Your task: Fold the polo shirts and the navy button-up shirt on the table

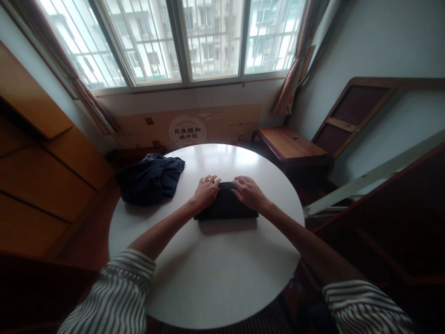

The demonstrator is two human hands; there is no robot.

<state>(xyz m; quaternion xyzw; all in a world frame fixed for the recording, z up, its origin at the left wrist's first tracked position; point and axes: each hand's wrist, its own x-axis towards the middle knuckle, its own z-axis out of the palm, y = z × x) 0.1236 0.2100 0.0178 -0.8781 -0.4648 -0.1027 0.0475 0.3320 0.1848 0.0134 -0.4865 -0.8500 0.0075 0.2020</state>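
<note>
- At 7 and 5 o'clock, striped sleeves (114,287) frame the foreground, pushed up to bare the forearms reaching over a round white table (215,278).
- Just beyond the table's centre, toward 1 o'clock, lies a dark folded bundle (227,208), apparently cloth, its straight near edge facing the wearer.
- The bundle looks light, soft and limp, unlikely to break; its layers could slide on the glossy top. The best hold would seem to be both short sides at 9 and 3 o'clock, fingers beneath the bottom layer, thumbs above.
- On the bundle's 10 o'clock corner rests the left hand (207,191), palm down, fingers lightly spread, not visibly closed on anything.
- At its 2 o'clock corner, the right hand (249,191) lies likewise, fingers loosely apart, thumb over the dark surface.
- A rumpled navy garment (151,178) sits apart at the table's 10 o'clock rim.
- Past the table, a wooden bench (290,141) stands at 1 o'clock.
- Farthest, at 12 o'clock, barred windows (212,41) rise above a printed banner (215,123).
</note>
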